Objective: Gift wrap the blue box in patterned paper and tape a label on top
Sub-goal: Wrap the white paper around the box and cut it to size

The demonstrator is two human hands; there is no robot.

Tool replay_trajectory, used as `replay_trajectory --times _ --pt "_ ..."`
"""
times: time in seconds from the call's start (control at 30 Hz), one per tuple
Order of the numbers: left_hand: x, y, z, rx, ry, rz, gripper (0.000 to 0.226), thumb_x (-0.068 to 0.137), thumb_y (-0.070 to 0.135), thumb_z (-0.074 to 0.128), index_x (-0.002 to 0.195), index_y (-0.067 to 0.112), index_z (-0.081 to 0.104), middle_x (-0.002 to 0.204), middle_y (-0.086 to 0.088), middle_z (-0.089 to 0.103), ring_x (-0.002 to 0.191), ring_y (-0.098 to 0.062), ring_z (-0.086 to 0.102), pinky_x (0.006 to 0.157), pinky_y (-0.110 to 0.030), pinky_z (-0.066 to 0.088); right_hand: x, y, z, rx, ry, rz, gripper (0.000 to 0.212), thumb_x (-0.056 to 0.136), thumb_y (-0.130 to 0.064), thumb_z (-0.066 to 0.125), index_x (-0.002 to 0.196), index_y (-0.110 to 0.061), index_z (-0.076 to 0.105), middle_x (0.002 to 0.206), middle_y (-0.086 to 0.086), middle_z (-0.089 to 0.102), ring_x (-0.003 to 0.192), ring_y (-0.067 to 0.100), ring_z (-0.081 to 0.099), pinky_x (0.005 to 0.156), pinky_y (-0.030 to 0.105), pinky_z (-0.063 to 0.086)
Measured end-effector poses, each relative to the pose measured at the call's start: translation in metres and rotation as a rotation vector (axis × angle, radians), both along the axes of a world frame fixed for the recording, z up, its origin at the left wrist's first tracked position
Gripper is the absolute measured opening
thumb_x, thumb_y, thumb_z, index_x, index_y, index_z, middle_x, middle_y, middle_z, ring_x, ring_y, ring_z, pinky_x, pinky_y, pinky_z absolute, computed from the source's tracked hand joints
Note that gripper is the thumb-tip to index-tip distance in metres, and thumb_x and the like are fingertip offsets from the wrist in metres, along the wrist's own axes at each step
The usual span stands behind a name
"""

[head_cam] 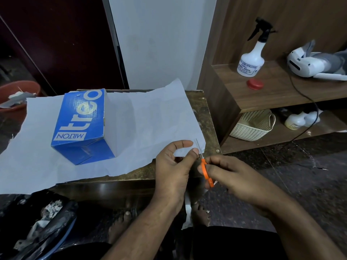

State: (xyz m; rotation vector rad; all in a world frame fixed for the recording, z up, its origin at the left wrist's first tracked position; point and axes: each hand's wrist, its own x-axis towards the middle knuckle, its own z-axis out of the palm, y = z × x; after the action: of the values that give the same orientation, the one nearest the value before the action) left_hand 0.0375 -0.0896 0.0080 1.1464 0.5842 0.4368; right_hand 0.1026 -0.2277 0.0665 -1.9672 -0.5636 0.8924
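Right now, step: trimming the near right corner of the wrapping paper (131, 128), by my reading.
Left hand (172, 166): thumb and forefinger pinch the paper's edge and lift it off the table (202, 113).
Right hand (231, 175): closed around the orange-handled scissors (204, 166), whose thin blades meet the paper just beside the left thumb.
Risk, tearing: the sheet is thin and creased; a pull from the pinch could rip it instead of cutting.
Risk, fingers: the blades work very near the left thumb, so a slip could nick it.
Risk, shifting: tugging the sheet could drag the box off centre.
Blue box (82, 126): upright cardboard carton printed "MILTON treo", standing unwrapped on the sheet's left half.
Paper face: plain pale side up; pattern not visible.
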Motion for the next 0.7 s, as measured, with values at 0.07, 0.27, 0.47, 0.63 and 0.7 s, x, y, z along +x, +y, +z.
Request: replay_trajectory --times 0.07,0.27,0.47,0.63,0.7 --pt "0.0003 0.0011 -0.0009 0.008 0.003 -0.005 0.016 0.089 0.010 0.079 0.097 0.024 0.075 0.093 -0.022 0.076 0.077 -0.030 0.074 0.075 -0.040 0.061 -0.0006 0.0001 0.0019 -0.006 0.011 -0.002 0.018 0.099 -0.030 0.063 0.092 -0.019 0.073 0.084 0.011 0.075 0.077 0.010 0.068 0.067 0.016 0.044" --pt "0.0001 0.0037 0.0011 0.003 -0.002 -0.019 0.016 0.089 0.009 0.079 0.098 0.022 0.076 0.094 -0.025 0.075 0.077 -0.029 0.072 0.072 -0.036 0.059 -0.0001 -0.0016 0.0050 -0.013 0.034 -0.009 0.020 0.100 -0.029 0.062 0.096 -0.013 0.073 0.086 0.014 0.075 0.074 0.005 0.065 0.057 0.008 0.040" --pt "0.0006 0.0030 -0.0007 -0.014 -0.009 -0.007 0.017 0.088 0.009 0.080 0.099 0.022 0.077 0.093 -0.027 0.075 0.081 -0.033 0.072 0.076 -0.038 0.060 0.0007 -0.0018 0.0027 0.001 0.015 -0.005 0.019 0.100 -0.032 0.063 0.094 -0.018 0.074 0.087 0.009 0.075 0.088 0.020 0.072 0.081 0.032 0.053" --pt "0.0011 0.0009 0.0009 -0.054 -0.033 0.010 0.016 0.088 0.006 0.079 0.100 0.017 0.078 0.091 -0.023 0.076 0.077 -0.030 0.072 0.077 -0.041 0.060 0.0001 -0.0014 0.0026 -0.019 -0.011 -0.004 0.021 0.101 -0.035 0.062 0.094 -0.020 0.074 0.086 0.007 0.076 0.091 0.023 0.073 0.098 0.050 0.053" --pt "0.0012 -0.0004 0.0012 -0.080 -0.031 0.020 0.016 0.088 0.005 0.079 0.100 0.015 0.078 0.091 -0.021 0.076 0.078 -0.029 0.072 0.076 -0.040 0.060 -0.0002 -0.0007 0.0025 -0.031 -0.015 -0.008 0.022 0.101 -0.037 0.061 0.093 -0.020 0.074 0.084 0.005 0.077 0.090 0.021 0.073 0.098 0.052 0.052"
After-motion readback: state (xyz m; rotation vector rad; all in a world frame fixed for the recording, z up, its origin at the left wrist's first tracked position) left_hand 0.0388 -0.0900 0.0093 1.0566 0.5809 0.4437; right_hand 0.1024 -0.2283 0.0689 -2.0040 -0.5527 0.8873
